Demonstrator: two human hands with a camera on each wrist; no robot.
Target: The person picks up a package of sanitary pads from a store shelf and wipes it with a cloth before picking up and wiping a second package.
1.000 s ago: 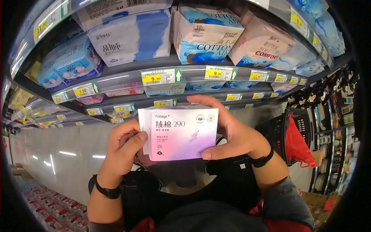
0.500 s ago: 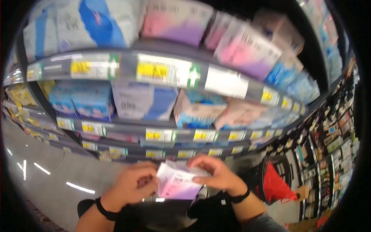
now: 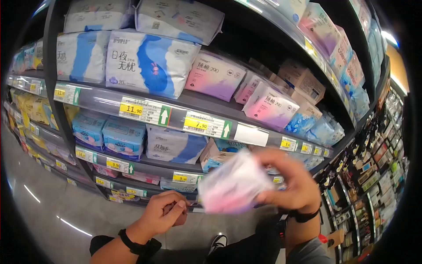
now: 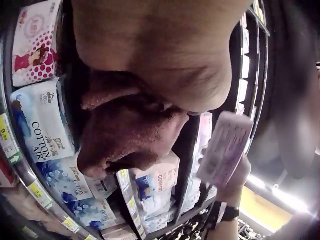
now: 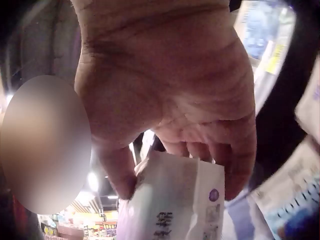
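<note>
A white, pink and purple pack of sanitary pads (image 3: 235, 185), blurred by motion, is in my right hand (image 3: 290, 180). The thumb lies on one side of the pack and the fingers on the other, as the right wrist view shows. That pack (image 5: 170, 200) hangs in front of the lower shelves. My left hand (image 3: 165, 213) is low and to the left of it, holding nothing, its fingers loosely curled. Matching packs (image 3: 215, 75) stand on the shelf above, some at the right (image 3: 270, 105) leaning askew.
White and blue packs (image 3: 151, 61) fill the shelf to the left. Price tags run along the shelf edge (image 3: 94, 97), with a blank white card (image 3: 251, 133) among them. Light blue packs (image 3: 124, 137) sit one shelf lower. Grey floor (image 3: 48, 189) shows below.
My left hand has let go of the pack, which both hands held before. The right hand has carried it up and to the right. The head view has turned to the upper shelf.
</note>
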